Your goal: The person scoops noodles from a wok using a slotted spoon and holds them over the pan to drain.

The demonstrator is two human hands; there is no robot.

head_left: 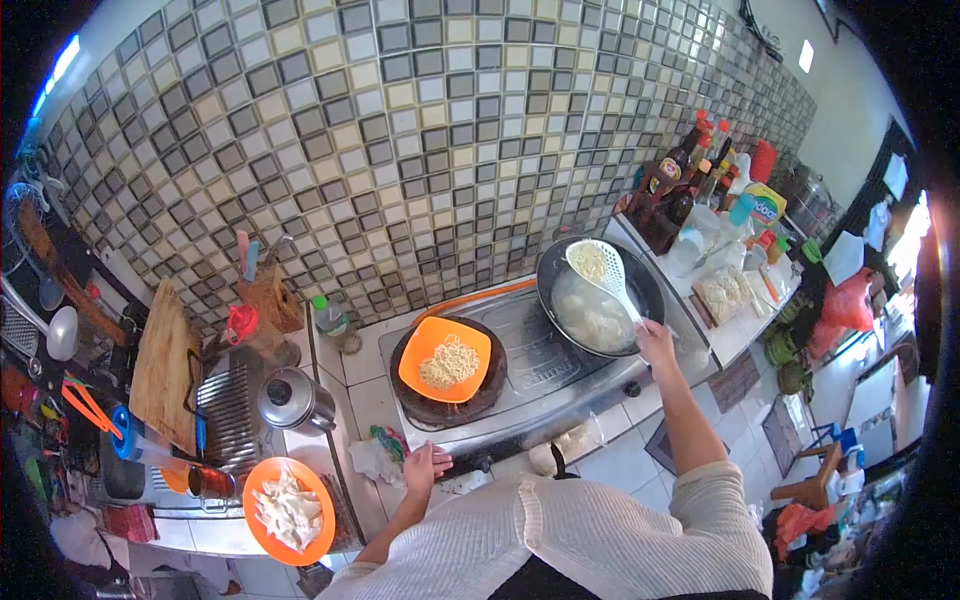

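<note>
My right hand [655, 343] grips the handle of a white slotted spoon [622, 290]. Pale noodles [594, 264] lie in its bowl, held over a dark wok [552, 262] on the right burner. Cloudy liquid with pale pieces [590, 312] fills the wok. At the stove's front edge, my left hand [428, 464] has its fingers apart and holds nothing. A crumpled plastic packet [378, 460] lies just beside it. On the left burner sits an orange square bowl [420, 350] with noodles in it.
An orange plate [256, 530] of white pieces stands at the left counter's front edge. Behind it are a lidded metal pot [297, 400] and a wooden cutting board [163, 370]. Sauce bottles [672, 170] and a bag of noodles [724, 296] stand right of the wok.
</note>
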